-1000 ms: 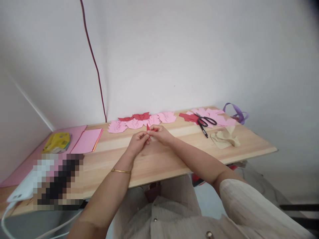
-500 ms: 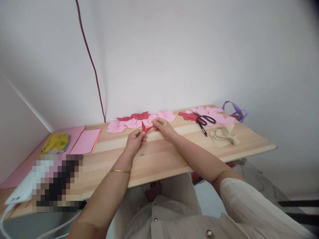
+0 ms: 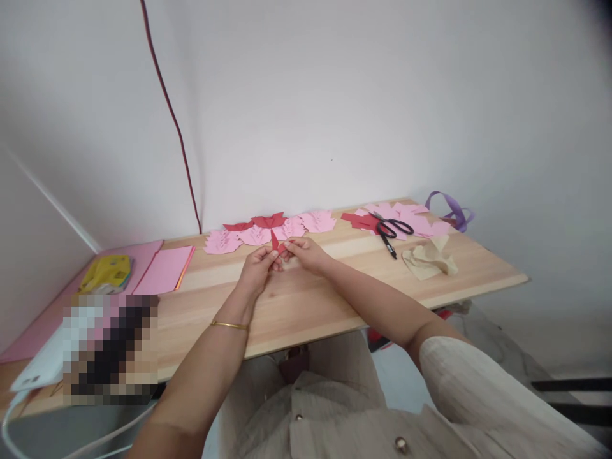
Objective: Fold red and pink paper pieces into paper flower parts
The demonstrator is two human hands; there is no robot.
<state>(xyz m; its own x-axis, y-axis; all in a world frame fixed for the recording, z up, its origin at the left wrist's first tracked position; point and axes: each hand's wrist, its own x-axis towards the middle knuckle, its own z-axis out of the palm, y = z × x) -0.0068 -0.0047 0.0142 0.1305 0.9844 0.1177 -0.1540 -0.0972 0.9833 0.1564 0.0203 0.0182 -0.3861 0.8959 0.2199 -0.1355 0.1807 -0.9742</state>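
Note:
Above the middle of the wooden table [image 3: 306, 299], a small piece of folded red paper [image 3: 274, 240] is held between both hands, one pointed tip sticking up. My left hand [image 3: 258, 268] pinches its lower left side. Closed on its right side is my right hand [image 3: 306, 252], thumb and fingertips pressed together; the fingers cover much of the paper. Just beyond the hands lies a row of pink paper cutouts [image 3: 222, 241] with jagged edges and creases. Red folded papers [image 3: 268, 220] rest on the row, by the wall.
Black-handled scissors [image 3: 394, 226] and a black pen [image 3: 388, 247] lie by pink paper scraps [image 3: 421, 220] at right. Crumpled tan paper [image 3: 430, 260] and a purple ribbon [image 3: 452, 210] are near. At left are pink sheets [image 3: 162, 271], a yellow packet [image 3: 106, 273] and a white device [image 3: 43, 363].
My right hand has come down and left, from the tip of the red paper to close beside my left hand. My left hand stays in about the same place.

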